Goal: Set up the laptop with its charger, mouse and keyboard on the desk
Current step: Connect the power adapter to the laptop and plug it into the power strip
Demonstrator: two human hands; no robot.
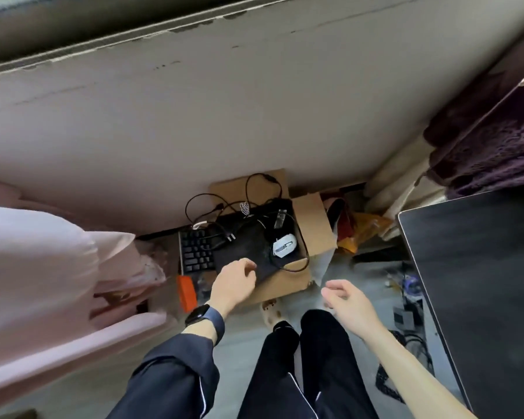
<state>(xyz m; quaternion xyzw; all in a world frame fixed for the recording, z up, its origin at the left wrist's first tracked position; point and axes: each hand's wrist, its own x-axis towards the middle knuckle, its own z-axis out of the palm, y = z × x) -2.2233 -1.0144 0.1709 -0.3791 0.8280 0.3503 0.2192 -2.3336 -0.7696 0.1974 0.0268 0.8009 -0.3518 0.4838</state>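
Left hand [235, 279] nearer, fingers [250, 265] loosely curled over near edge of laptop [245, 241] flat in box [313, 225], grip cannot be told; right hand [345, 297] slack, empty, apart rightward.

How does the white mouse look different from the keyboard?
The mouse is white; the keyboard is black. The mouse is small and rounded; the keyboard is long, flat and full of keys. The mouse sits on the dark slab in the cardboard box; the keyboard lies left of that slab. Neither is on the desk yet.
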